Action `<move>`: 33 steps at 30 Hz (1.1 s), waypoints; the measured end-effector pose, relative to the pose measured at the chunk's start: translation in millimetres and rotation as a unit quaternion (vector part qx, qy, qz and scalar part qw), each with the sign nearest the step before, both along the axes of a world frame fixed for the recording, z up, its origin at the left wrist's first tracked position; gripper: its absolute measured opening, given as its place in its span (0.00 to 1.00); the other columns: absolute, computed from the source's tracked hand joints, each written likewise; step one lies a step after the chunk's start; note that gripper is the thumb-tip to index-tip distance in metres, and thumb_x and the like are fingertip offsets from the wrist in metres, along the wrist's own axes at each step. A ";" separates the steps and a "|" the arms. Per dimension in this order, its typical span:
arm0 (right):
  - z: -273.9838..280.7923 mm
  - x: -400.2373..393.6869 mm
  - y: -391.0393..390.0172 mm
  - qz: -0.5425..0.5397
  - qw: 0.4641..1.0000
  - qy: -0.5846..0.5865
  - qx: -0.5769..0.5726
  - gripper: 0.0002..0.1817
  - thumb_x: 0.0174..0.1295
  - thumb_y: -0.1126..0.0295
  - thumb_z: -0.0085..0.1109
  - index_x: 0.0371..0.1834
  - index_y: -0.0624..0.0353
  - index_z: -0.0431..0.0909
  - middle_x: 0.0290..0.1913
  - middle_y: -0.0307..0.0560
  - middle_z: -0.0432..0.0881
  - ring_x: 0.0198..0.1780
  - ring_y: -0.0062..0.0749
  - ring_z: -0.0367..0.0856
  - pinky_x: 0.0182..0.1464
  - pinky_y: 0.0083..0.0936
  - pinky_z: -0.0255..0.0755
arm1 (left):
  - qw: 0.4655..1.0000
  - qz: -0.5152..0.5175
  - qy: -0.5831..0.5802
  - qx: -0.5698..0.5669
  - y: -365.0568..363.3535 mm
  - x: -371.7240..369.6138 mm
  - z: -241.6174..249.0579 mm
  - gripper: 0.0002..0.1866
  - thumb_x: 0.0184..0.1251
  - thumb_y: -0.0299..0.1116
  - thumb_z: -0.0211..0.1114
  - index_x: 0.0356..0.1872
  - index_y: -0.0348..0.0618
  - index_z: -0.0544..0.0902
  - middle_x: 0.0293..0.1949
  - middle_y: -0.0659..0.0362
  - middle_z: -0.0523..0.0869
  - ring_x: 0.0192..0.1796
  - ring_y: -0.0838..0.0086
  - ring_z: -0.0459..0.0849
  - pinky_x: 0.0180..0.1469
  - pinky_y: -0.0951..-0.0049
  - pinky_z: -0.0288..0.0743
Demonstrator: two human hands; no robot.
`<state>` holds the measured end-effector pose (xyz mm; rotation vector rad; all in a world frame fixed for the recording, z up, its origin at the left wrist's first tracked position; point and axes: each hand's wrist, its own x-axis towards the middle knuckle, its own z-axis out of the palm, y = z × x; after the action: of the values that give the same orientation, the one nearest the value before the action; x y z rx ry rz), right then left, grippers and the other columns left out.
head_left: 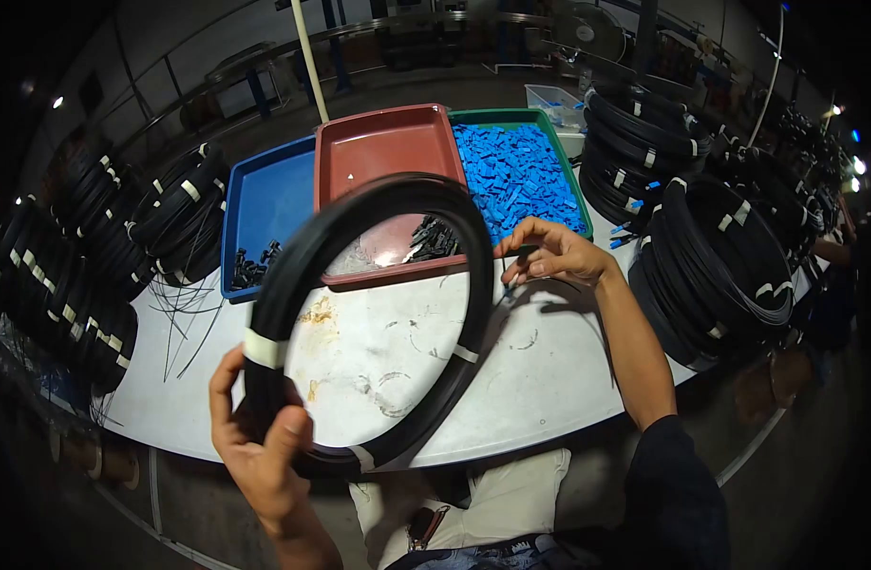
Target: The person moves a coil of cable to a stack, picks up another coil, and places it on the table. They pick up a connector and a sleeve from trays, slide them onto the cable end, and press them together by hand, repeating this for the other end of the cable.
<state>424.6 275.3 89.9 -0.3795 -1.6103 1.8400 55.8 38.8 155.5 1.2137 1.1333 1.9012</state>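
My left hand [265, 446] grips a coil of black cable [478, 256] at its lower left, beside a band of white tape. The coil is held tilted up above the white table [540, 380]. To the right of the coil, my right hand [554, 255] pinches a loose cable end [508, 288] between thumb and fingers. A small bluish piece shows at these fingertips, too blurred to make out. Behind the coil are a red tray [383, 142] with black pieces [434, 237] and a green tray [585, 214] full of blue pieces [516, 171].
A blue tray [269, 190] with a few black pieces stands at the left. Stacks of taped cable coils [179, 214] rise on the left, and more coils [716, 256] stand at the right. A clear bin [554, 100] sits behind the green tray. A pale pole [309, 62] rises behind the trays.
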 end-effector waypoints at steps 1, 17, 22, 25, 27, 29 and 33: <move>-0.7 4.2 0.9 -0.021 0.999 -0.030 0.032 0.21 0.61 0.77 0.71 0.57 0.62 0.76 0.64 0.57 0.77 0.62 0.49 0.84 0.58 0.38 0.85 | 1.000 0.017 -0.003 -0.006 2.6 -4.8 -1.3 0.39 0.58 0.33 0.80 0.69 0.35 0.71 0.33 0.58 0.84 0.23 0.82 0.75 0.23 0.83 0.65; -7.6 -50.3 -15.1 0.027 0.996 -0.054 0.067 0.46 0.50 0.72 0.83 0.73 0.58 0.67 0.65 0.46 0.77 0.61 0.32 0.79 0.65 0.32 0.77 | 0.951 -0.004 -0.289 -0.114 -8.1 -31.0 -79.4 0.21 0.75 0.30 0.66 0.65 0.41 0.73 0.38 0.60 0.80 0.18 0.86 0.70 0.21 0.80 0.70; -11.7 -60.1 -21.4 -0.019 0.997 -0.081 0.006 0.48 0.48 0.72 0.84 0.74 0.58 0.65 0.57 0.45 0.76 0.49 0.21 0.79 0.53 0.22 0.80 | 0.939 -0.028 -0.302 -0.165 -12.6 -16.1 -93.2 0.20 0.70 0.23 0.69 0.59 0.36 0.75 0.34 0.59 0.82 0.19 0.84 0.72 0.21 0.80 0.72; -11.2 -64.1 -25.6 -0.043 0.994 -0.096 -0.013 0.46 0.52 0.73 0.82 0.74 0.56 0.64 0.55 0.46 0.76 0.41 0.17 0.80 0.44 0.17 0.80 | 0.944 -0.033 -0.265 -0.193 -15.5 -7.2 -101.3 0.24 0.63 0.16 0.70 0.60 0.33 0.75 0.39 0.55 0.86 0.22 0.84 0.75 0.22 0.81 0.74; -5.5 -67.9 -33.0 -0.072 0.988 -0.128 -0.038 0.43 0.56 0.75 0.78 0.74 0.56 0.63 0.53 0.45 0.77 0.37 0.17 0.80 0.38 0.15 0.78 | 0.939 -0.044 -0.262 -0.220 -14.3 -3.0 -105.4 0.23 0.63 0.16 0.69 0.60 0.32 0.75 0.40 0.55 0.87 0.23 0.83 0.77 0.25 0.82 0.75; -3.9 -74.3 -37.2 -0.106 0.980 -0.167 -0.019 0.36 0.61 0.75 0.74 0.71 0.56 0.66 0.50 0.44 0.78 0.34 0.16 0.80 0.30 0.14 0.73 | 0.932 -0.055 -0.269 -0.237 -13.4 -1.5 -106.7 0.27 0.63 0.15 0.68 0.64 0.32 0.71 0.42 0.53 0.87 0.25 0.82 0.77 0.26 0.82 0.75; -14.1 -81.9 -33.1 -0.239 0.954 -0.182 -0.021 0.20 0.68 0.75 0.66 0.60 0.60 0.71 0.42 0.40 0.79 0.27 0.14 0.76 0.22 0.15 0.65 | 0.943 -0.026 -0.222 -0.245 -15.8 9.7 -101.1 0.41 0.63 0.14 0.65 0.76 0.37 0.57 0.53 0.49 0.84 0.27 0.78 0.79 0.27 0.79 0.76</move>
<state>342.8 242.2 75.9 -1.0796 -1.5346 1.4881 65.5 22.9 54.4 0.5043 1.2022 1.6018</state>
